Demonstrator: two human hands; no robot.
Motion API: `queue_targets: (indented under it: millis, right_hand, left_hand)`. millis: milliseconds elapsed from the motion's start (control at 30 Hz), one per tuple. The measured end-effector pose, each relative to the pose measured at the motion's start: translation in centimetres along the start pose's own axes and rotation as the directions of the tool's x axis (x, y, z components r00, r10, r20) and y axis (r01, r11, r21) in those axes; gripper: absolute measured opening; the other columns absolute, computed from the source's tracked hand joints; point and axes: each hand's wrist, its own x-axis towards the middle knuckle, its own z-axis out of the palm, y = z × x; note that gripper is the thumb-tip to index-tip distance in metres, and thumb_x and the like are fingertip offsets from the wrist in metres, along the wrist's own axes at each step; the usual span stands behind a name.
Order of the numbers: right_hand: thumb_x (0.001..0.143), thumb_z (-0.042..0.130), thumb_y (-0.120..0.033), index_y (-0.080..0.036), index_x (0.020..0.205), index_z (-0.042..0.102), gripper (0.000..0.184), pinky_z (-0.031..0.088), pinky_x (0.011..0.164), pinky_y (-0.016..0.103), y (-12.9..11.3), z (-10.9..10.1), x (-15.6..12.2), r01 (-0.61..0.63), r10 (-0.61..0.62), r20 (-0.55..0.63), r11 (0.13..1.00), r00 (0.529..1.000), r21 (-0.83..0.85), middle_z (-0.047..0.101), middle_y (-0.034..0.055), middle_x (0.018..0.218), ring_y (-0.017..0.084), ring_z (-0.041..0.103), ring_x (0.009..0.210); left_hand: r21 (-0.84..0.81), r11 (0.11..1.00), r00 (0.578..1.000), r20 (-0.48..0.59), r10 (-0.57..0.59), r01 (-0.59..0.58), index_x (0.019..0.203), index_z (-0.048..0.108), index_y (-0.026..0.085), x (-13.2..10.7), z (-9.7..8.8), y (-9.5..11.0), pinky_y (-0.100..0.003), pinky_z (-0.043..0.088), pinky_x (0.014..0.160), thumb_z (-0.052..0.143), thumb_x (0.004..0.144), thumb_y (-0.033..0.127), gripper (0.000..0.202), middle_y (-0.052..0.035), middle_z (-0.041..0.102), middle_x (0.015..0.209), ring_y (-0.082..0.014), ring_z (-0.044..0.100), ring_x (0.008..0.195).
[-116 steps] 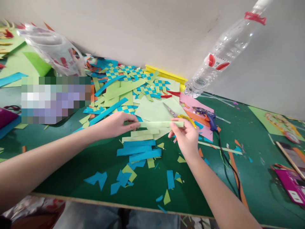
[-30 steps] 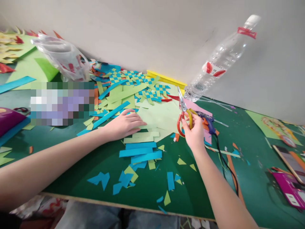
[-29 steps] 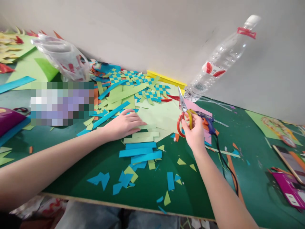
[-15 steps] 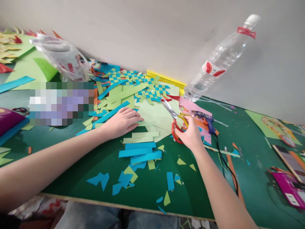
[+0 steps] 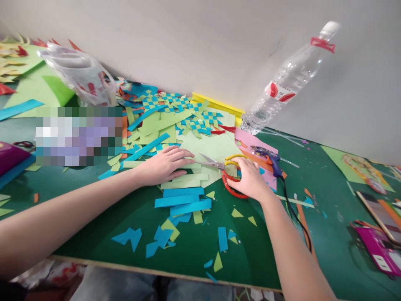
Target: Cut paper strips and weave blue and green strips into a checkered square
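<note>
My left hand lies flat, fingers stretched out, pressing on a light green paper sheet and the green strips by it. My right hand is closed through the red and yellow handles of a pair of scissors. The scissors lie low over the paper, blades pointing left toward my left fingertips. Cut blue strips lie just in front of my left hand on the green table.
Woven blue-green paper mats and loose strips pile at the back. A clear plastic bottle leans on the wall at right. A blue glue gun with a black cable lies right of my hand. A plastic bag sits back left, a magenta box far right.
My right hand let go of a green strip, picked up the scissors, and swung their blades from upright down to point left at the paper. My left hand stayed flat on the paper.
</note>
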Motion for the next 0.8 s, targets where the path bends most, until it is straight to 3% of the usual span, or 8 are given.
queue_targets:
  millis: [267, 433, 800]
  right_hand:
    - [0.072, 0.068, -0.038, -0.024, 0.116, 0.052, 0.048, 0.044, 0.095, 0.05, 1.0, -0.9, -0.1, -0.012, 0.009, 0.031, 0.998, 0.999, 0.069, 0.059, 0.0102, 0.123, 0.032, 0.054, 0.115]
    - [0.071, 0.069, -0.037, -0.026, 0.114, 0.054, 0.047, 0.044, 0.097, 0.049, 1.5, -1.3, -0.1, -0.012, 0.008, 0.031, 0.994, 0.999, 0.108, 0.059, 0.0079, 0.124, 0.031, 0.052, 0.119]
    - [0.071, 0.069, -0.04, -0.027, 0.116, 0.055, 0.049, 0.045, 0.096, 0.048, 1.5, -1.4, -0.1, 0.002, -0.007, 0.038, 0.991, 0.999, 0.132, 0.059, 0.007, 0.124, 0.03, 0.053, 0.117]
  left_hand:
    - [-0.02, 0.999, 1.0, 0.005, 0.029, -0.029, 0.132, 0.052, 0.026, 0.2, 0.0, 0.1, -0.045, 0.032, 0.112, 0.04, 0.099, 0.03, 0.036, -0.007, 0.056, 0.136, -0.0224, 0.049, 0.127]
    - [-0.06, 0.997, 0.998, -0.027, 0.048, -0.049, 0.128, 0.056, 0.022, 0.3, 0.2, -0.1, -0.043, 0.037, 0.109, 0.039, 0.099, 0.023, 0.033, -0.0089, 0.06, 0.128, -0.021, 0.053, 0.121]
    - [-0.099, 0.993, 0.997, -0.013, -0.07, 0.069, 0.126, 0.057, 0.022, 0.4, 0.4, 0.0, -0.042, 0.038, 0.106, 0.037, 0.1, 0.025, 0.033, -0.0084, 0.059, 0.128, -0.0224, 0.052, 0.12]
